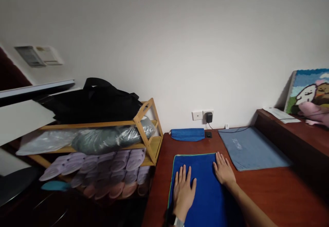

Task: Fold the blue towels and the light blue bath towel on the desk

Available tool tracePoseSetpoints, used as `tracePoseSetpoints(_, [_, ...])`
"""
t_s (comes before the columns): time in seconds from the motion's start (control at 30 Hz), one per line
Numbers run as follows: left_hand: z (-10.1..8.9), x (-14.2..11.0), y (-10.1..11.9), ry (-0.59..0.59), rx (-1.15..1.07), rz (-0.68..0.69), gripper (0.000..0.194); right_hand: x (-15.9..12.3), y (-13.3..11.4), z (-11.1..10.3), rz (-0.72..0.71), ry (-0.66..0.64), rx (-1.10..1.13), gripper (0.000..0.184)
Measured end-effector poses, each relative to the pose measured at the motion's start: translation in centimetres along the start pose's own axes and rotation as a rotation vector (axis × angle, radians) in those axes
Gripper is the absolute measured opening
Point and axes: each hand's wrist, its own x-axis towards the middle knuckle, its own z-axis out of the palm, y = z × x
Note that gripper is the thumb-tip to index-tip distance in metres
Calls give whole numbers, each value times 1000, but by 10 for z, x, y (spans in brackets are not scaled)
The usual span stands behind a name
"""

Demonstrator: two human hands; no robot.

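Observation:
A dark blue towel with a green edge lies spread flat on the reddish-brown table. My left hand rests palm down on the towel's left part, fingers stretched out. My right hand lies flat at the towel's upper right corner, fingers open and partly on the cloth. Neither hand holds anything. Behind the towel, near the wall, sits a folded blue towel. A lighter grey-blue towel is spread to the right.
A bamboo shoe rack left of the table carries a black bag, wrapped bundles and several slippers. A charger is plugged into the wall socket. A raised wooden ledge on the right holds a framed picture and papers.

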Motion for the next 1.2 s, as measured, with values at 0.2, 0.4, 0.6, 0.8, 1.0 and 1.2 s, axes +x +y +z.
tracePoseSetpoints(0.2, [-10,32,47,-15,-101,110,60,0,1,-1,-9,9,23,70])
tracePoseSetpoints(0.4, [15,85,95,-80,-224,225,58,-2,3,-3,-47,-24,-37,68])
tracePoseSetpoints(0.6, [20,90,22,-73,-132,105,60,-2,1,-2,-8,-6,-33,70])
tracePoseSetpoints(0.8, [-5,91,-61,-110,-9,-63,59,-1,0,-1,-3,6,-15,70])
tracePoseSetpoints(1.0, [-2,91,-62,-115,17,-73,61,1,-1,0,10,-3,-17,70])
tracePoseSetpoints(1.2, [-16,99,-49,-109,103,-49,60,1,-2,-5,3,-15,29,69])
